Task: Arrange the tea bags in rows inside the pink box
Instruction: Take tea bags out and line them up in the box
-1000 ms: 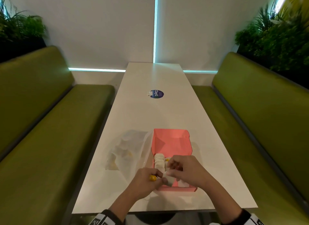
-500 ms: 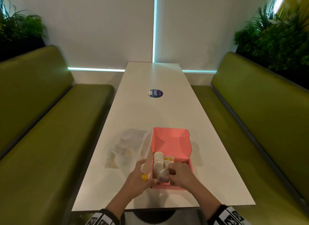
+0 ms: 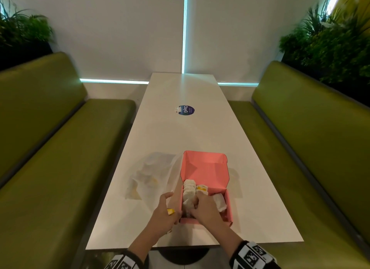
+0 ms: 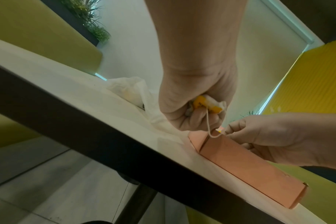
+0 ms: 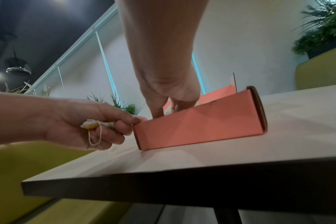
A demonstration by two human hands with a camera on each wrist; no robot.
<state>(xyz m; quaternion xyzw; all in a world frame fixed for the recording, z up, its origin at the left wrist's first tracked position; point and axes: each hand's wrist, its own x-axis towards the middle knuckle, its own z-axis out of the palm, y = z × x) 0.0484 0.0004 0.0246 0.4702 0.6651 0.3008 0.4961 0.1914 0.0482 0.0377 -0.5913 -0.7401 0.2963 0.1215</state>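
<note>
White table (image 3: 180,140), pink box (image 3: 206,168), plastic bag (image 3: 152,174), round sticker (image 3: 186,110)

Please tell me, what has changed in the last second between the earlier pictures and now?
The right hand went down from above the pink box into its near left part, fingers now among the tea bags. The left hand shifted to the box's left wall, still gripping a yellow-tagged tea bag. The box and plastic bag stayed put.

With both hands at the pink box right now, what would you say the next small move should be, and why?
Probably seat this tea bag upright against the left row, then let go. The right hand reaches into the pink box at the near end of the tea bags, while the left hand grips another yellow-tagged tea bag at the box's corner.
</note>
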